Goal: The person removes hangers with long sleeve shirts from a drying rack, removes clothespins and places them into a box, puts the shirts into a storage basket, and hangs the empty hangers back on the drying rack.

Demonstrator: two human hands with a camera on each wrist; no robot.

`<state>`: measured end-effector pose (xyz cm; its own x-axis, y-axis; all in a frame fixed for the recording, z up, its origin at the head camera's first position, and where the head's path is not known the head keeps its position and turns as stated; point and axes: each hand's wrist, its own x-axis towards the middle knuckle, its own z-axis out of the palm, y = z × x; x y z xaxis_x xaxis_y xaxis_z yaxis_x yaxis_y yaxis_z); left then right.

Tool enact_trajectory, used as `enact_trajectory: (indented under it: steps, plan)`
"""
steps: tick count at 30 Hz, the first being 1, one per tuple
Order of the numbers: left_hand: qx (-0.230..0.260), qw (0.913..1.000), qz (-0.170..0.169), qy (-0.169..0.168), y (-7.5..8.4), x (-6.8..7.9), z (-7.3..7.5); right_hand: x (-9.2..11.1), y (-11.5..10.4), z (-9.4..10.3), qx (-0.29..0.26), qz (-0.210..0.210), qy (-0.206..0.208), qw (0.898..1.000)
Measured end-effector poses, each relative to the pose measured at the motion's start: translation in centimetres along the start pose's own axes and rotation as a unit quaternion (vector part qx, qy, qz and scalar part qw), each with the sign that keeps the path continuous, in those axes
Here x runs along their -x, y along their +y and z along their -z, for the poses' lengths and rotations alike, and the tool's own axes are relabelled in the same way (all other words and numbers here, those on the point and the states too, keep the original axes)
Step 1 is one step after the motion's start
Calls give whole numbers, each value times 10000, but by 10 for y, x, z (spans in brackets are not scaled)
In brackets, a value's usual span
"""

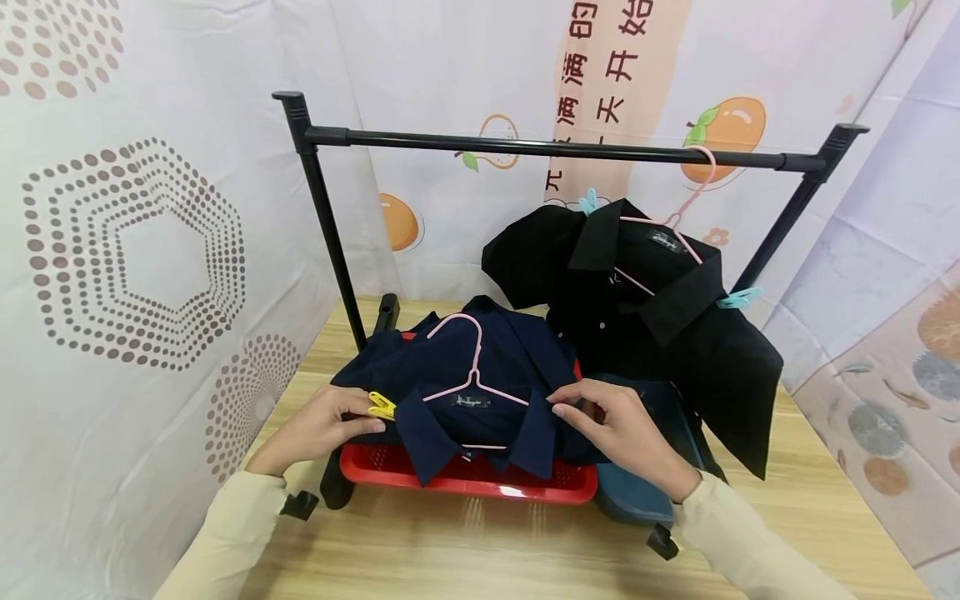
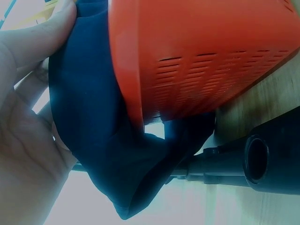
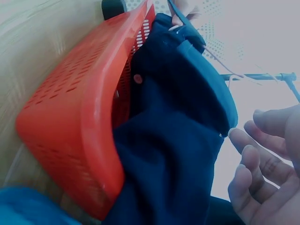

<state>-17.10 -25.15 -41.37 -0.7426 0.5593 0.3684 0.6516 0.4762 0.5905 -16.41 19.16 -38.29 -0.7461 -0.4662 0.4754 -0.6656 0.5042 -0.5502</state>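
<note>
Head view, left end first: left hand?

Pinching a yellow clip between thumb and forefinger, above the red basket's left end.

Next over?

Navy shirt, draped over the basket, collar above its front rim. Pink hanger in the neck.

Pointing which way?

Collar tips toward the person, over the basket's front. Hanger's long axis runs left to right, roughly along that rim; hook points away toward the basket's rear, curling left.

Brand?

Dark neck label, pale script, too small to read.

Other writing?

Chinese characters on the backdrop behind the basket; got 满满的 and 天开始. Rack bar crosses the lower ones.

Right hand?

Over the basket's right end. Right wrist view: forefinger touches the shirt's edge, thumb apart, nothing clamped.

Last, far right?

Black shirt, right of and behind the basket, on a second hanger hooked over the bar. Light-blue clips at both shoulders. Neck label's script unreadable too.
</note>
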Motion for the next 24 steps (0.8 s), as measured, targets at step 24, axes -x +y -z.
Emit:
enact_trajectory:
  steps: [24]
  plan:
    - [-129, 9998, -123, -1, -1, 0, 1, -25, -27, -22, -461, 699, -537, 9950]
